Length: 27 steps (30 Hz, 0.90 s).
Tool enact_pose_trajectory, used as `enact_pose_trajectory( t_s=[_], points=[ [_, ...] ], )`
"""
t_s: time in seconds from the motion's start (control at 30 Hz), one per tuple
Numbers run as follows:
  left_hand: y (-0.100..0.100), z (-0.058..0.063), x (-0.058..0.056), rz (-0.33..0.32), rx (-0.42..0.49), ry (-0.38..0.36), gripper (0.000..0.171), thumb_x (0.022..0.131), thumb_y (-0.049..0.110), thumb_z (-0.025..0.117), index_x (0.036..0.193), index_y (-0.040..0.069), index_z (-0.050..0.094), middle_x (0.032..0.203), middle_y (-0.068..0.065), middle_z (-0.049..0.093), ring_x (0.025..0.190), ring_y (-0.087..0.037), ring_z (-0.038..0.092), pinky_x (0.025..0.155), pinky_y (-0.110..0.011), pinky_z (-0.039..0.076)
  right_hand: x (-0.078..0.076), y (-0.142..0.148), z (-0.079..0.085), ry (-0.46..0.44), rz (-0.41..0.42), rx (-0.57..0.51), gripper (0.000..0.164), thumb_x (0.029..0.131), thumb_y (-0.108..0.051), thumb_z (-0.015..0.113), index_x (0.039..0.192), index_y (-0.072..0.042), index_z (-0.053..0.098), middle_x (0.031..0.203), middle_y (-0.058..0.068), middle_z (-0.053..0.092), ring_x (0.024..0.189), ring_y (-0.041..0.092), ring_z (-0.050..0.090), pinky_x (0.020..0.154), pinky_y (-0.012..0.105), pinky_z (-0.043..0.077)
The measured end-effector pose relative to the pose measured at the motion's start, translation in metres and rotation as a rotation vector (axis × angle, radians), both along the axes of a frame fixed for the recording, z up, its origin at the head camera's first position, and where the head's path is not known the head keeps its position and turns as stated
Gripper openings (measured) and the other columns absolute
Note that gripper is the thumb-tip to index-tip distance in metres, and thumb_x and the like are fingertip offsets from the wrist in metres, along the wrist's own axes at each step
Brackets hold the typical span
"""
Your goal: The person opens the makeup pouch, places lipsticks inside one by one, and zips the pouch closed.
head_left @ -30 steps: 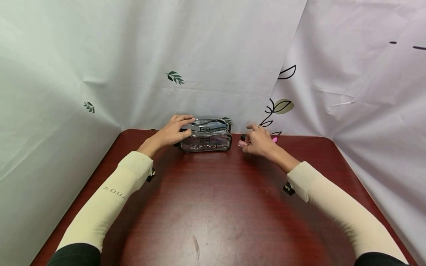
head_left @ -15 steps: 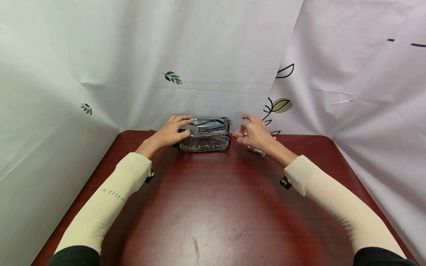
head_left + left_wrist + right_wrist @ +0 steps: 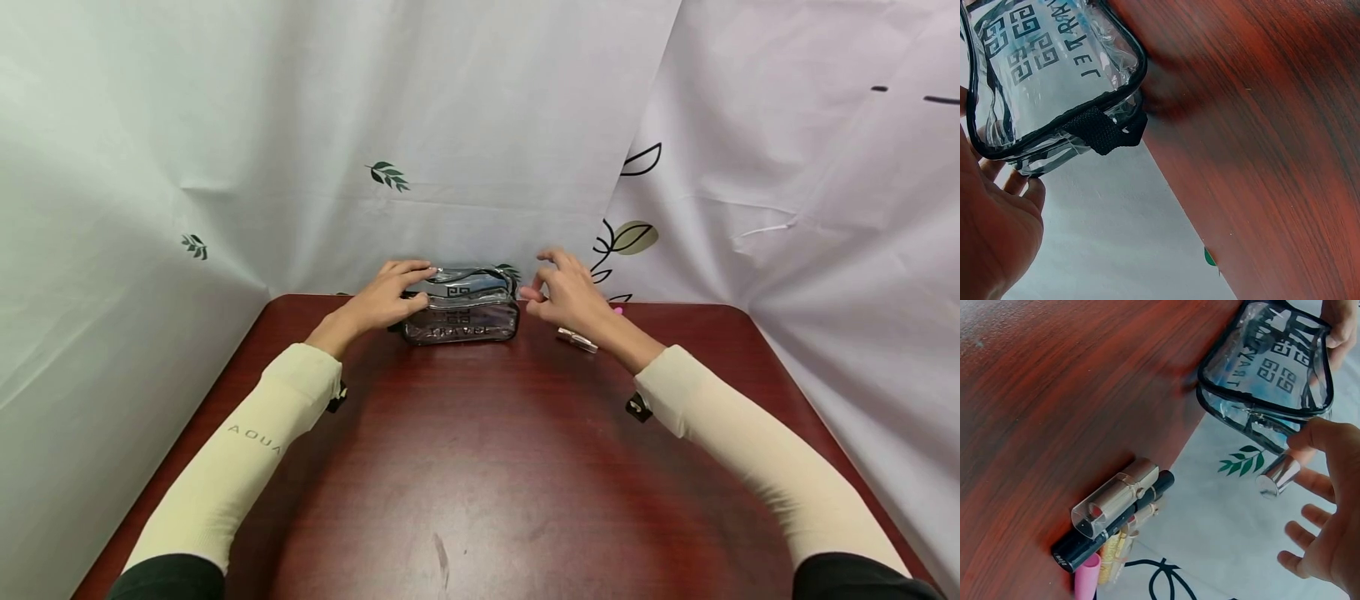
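A clear zip travel bag [image 3: 465, 323] with black trim and "TRAVEL" lettering stands at the back of the table. My left hand [image 3: 380, 298] grips its upper left side, thumb in front and fingers behind. Just off the bag's right end, my right hand [image 3: 566, 292] is raised, pinching a small tube with a shiny pinkish-silver end [image 3: 1277, 476] between thumb and index finger. The other fingers are spread. That tube's far part is hidden by the thumb and finger. The bag holds something pale blue, seen through the plastic.
Below my right hand lie a lipstick with a clear cap [image 3: 1116, 497], a black tube [image 3: 1075, 550], a pink tube [image 3: 1088, 575] and a gold-coloured tube [image 3: 1109, 559]. White patterned cloth [image 3: 480, 125] hangs behind the reddish-brown table [image 3: 480, 467].
My right hand has lifted from beside the cosmetics and moved left and up towards the bag with the small tube, uncovering the lipstick on the table. My left hand stays on the bag.
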State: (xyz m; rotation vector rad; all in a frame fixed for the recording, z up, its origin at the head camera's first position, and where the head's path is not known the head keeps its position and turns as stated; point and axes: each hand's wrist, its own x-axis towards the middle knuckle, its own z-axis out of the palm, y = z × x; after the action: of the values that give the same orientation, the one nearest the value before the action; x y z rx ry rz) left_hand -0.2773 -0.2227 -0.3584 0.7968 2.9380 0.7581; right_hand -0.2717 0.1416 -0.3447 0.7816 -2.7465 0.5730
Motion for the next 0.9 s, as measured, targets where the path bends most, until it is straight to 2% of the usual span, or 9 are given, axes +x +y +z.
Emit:
enact_pose_trajectory(
  t_s=[0.13, 0.27, 0.43, 0.9],
  points=[
    [0.0, 0.0, 0.0, 0.001, -0.008, -0.002, 0.071, 0.108, 0.035, 0.051, 0.174, 0.009, 0.046, 0.183, -0.016, 0.037, 0.169, -0.045, 0.026, 0.135, -0.07, 0.025, -0.001, -0.002, 0.002, 0.023, 0.007, -0.004, 0.026, 0.095, -0.026, 0.084, 0.079, -0.013, 0.068, 0.163, 0.022, 0.055, 0.152, 0.05, 0.05, 0.123, 0.069, 0.04],
    [0.001, 0.0, -0.001, 0.002, -0.009, -0.004, 0.071, 0.108, 0.035, 0.052, 0.174, 0.009, 0.046, 0.184, -0.015, 0.037, 0.169, -0.044, 0.026, 0.135, -0.07, 0.026, -0.001, -0.004, 0.003, 0.03, 0.007, -0.015, 0.019, 0.093, -0.024, 0.083, 0.083, -0.012, 0.073, 0.164, 0.021, 0.055, 0.152, 0.05, 0.05, 0.122, 0.069, 0.04],
    [0.002, -0.001, -0.002, -0.001, -0.012, -0.006, 0.07, 0.11, 0.034, 0.052, 0.174, 0.009, 0.045, 0.184, -0.015, 0.036, 0.169, -0.044, 0.025, 0.135, -0.07, 0.025, -0.001, -0.006, 0.006, 0.033, 0.018, -0.047, 0.015, 0.096, -0.024, 0.079, 0.089, -0.011, 0.076, 0.164, 0.022, 0.055, 0.153, 0.049, 0.05, 0.126, 0.071, 0.037],
    [0.002, -0.001, -0.004, 0.002, -0.015, -0.016, 0.07, 0.11, 0.034, 0.052, 0.174, 0.009, 0.044, 0.185, -0.015, 0.035, 0.17, -0.044, 0.024, 0.135, -0.069, 0.025, 0.001, -0.017, 0.008, 0.072, 0.033, -0.11, 0.026, 0.109, -0.03, 0.073, 0.104, -0.006, 0.081, 0.16, 0.023, 0.058, 0.151, 0.047, 0.054, 0.127, 0.072, 0.038]
  ],
)
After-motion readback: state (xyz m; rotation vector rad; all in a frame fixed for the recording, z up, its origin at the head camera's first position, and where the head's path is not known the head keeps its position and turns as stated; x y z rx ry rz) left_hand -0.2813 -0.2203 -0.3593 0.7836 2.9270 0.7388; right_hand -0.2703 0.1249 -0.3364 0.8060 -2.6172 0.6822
